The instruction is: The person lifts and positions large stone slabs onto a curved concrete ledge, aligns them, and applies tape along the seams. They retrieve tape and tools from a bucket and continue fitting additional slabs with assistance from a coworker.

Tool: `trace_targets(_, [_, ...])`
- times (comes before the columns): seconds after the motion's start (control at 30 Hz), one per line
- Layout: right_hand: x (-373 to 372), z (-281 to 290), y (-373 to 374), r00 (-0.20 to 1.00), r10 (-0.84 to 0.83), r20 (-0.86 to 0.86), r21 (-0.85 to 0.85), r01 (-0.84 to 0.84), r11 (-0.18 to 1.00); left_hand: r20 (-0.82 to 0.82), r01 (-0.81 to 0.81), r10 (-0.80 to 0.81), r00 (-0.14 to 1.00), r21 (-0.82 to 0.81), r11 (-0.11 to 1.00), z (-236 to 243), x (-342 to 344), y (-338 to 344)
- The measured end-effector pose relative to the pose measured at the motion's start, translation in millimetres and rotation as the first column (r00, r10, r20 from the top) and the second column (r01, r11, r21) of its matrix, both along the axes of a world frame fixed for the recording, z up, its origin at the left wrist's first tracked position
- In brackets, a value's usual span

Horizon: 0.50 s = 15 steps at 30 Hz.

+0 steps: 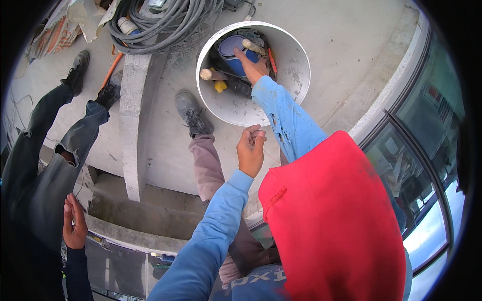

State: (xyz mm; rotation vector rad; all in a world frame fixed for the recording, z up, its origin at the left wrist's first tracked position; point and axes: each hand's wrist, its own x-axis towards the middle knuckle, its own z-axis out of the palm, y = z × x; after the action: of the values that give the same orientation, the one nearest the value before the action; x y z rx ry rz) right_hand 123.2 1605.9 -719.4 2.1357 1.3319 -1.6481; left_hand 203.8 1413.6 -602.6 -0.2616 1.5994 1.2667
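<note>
My right hand point(253, 66) reaches into a large white bucket point(296, 75) and grips a blue tub point(235, 64) with a greyish lid, thumb at the lid's edge. Its other fingers are partly hidden. Beside the tub lie two tools with pale rounded handles, one handle point(253, 47) at the back and another handle point(206, 74) at the left. A yellow piece point(220, 86) and an orange-red strip point(272, 60) also show inside. My left hand point(250, 150) is closed in a pinch just outside the bucket's near rim; a thin strand seems to trail from it.
A coil of grey cable point(150, 30) lies at the back left, beside a raised concrete beam point(134, 125). Another person's hand point(74, 223) and legs are at left. Glass panes point(401, 165) line the right. Red cloth point(336, 215) covers much of the lower right.
</note>
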Motion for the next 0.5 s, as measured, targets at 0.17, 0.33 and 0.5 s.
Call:
trace_targets(0.17, [-23,-36,-7,0.949,-0.314,0.037,0.049,0.312,0.949,0.045,0.051,-0.049,0.998,-0.034,0.998,-16,23,-46])
trace_targets(0.33, [1,-29,3,0.893,-0.444,-0.079,-0.198,0.423,0.884,-0.011,0.103,-0.105,0.994,-0.132,0.986,-18,-19,-66])
trace_targets(0.5, [55,37,2,0.855,-0.417,-0.310,-0.313,0.322,0.893,-0.094,-0.037,0.032,0.995,-0.054,0.998,4,-76,-58])
